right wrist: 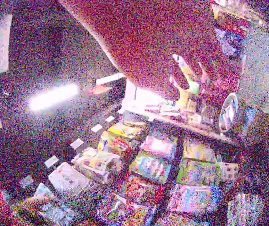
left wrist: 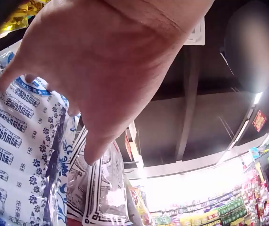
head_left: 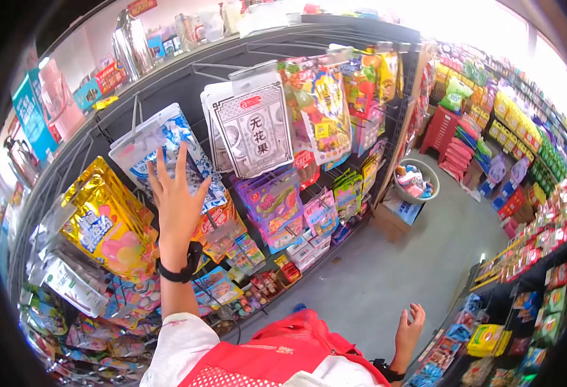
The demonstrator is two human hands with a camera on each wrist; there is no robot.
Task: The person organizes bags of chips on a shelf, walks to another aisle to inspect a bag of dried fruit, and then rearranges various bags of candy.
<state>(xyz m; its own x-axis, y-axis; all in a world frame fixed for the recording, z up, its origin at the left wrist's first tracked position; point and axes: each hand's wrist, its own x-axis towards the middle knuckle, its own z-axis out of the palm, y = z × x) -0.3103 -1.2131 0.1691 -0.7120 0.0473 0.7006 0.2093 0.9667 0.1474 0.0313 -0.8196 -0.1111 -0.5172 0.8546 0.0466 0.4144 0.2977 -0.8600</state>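
Note:
My left hand [head_left: 172, 201] reaches up to the hanging blue-and-white snack bags [head_left: 196, 151], its fingers spread over their front. In the left wrist view the fingertips of the left hand [left wrist: 101, 61] lie right at the upper part of these blue-and-white bags [left wrist: 12, 136], with the thumb extended to one side. Next to them hang white bags with a black printed frame [head_left: 252, 129]. Down by my side, my right hand [head_left: 409, 332] hangs in the aisle with fingers loosely bent and nothing in it. The right wrist view is grainy and blurred.
Gold bags [head_left: 106, 226] hang left of my left hand, colourful candy bags [head_left: 322, 109] to the right. Metal pegs stick out from the dark rack. A round tub [head_left: 419, 184] with goods stands at the rack's end. Another shelf [head_left: 490, 335] lines the aisle's right side.

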